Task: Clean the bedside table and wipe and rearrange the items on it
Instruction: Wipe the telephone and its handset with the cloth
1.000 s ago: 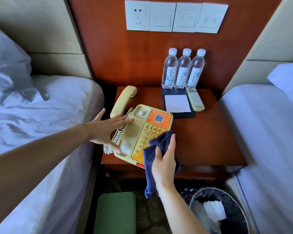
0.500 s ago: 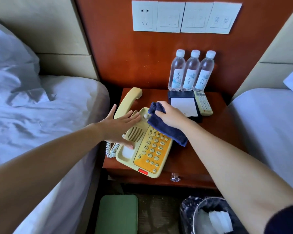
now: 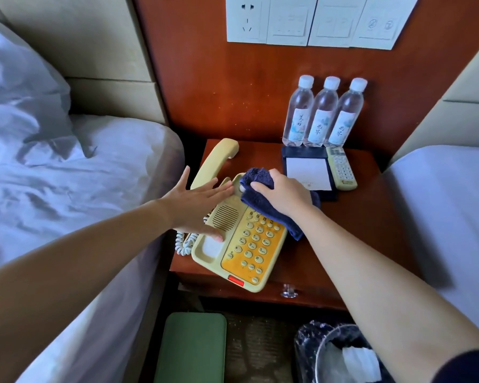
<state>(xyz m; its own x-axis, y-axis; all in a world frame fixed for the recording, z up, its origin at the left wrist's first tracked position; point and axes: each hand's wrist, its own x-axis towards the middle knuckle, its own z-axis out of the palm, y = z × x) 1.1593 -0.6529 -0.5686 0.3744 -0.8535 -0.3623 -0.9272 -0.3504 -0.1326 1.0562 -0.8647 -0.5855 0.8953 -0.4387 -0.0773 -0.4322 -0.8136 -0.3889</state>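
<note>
A yellow telephone lies at an angle on the left half of the wooden bedside table. Its handset lies off the cradle, behind the base. My left hand rests flat with straight fingers on the phone's left side, over the speaker grille. My right hand grips a dark blue cloth and presses it on the phone's upper end. Behind stand three water bottles, with a notepad and a remote control in front of them.
White beds flank the table, the left bed and the right bed. A waste bin with a black liner and a green box sit on the floor in front. Sockets and switches are on the wooden wall panel.
My right hand carried the cloth from the phone's near edge up over the keypad to its upper end. My left hand has stayed pressed on the phone's left side.
</note>
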